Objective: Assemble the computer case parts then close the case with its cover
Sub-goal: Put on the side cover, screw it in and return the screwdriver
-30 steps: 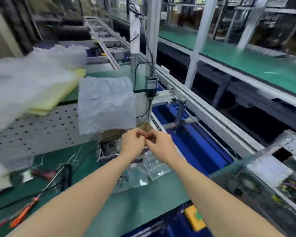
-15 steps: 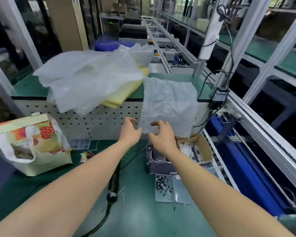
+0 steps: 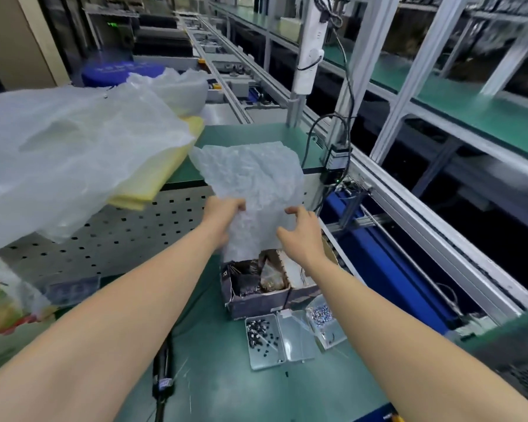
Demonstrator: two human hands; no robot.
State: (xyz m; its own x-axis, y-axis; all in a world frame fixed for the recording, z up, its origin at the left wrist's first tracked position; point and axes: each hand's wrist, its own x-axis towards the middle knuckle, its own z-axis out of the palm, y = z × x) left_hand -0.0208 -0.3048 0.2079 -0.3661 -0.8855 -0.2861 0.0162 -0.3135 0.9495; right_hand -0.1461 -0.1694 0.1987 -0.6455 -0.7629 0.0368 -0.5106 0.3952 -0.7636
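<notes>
Grips the bubble-wrap sheet point(image 3: 252, 178) at its left edge with the left hand point(image 3: 223, 216), above the cardboard box point(image 3: 256, 303). Sets the right hand point(image 3: 302, 236), fingers curled, against the sheet; possibly gripping, cannot tell. Leaves the computer case point(image 3: 525, 379), blurred, at lower right, well apart.

— What do we see of ourselves here?

— Two bare forearms: our left forearm point(image 3: 113, 315) and our right forearm point(image 3: 387, 327), uncovered along all the length that shows.

— And at the wrists?

— Bare as well, and so are our left hand point(image 3: 223, 214) and our right hand point(image 3: 302, 239). Knuckles, thumbs and fingers show plainly.

— What are we wearing higher up?

— We cannot tell. The lower edge of the view cuts both arms off around the elbow. The wide lens makes our forearms look broad close to us and narrow toward the hands.
</notes>
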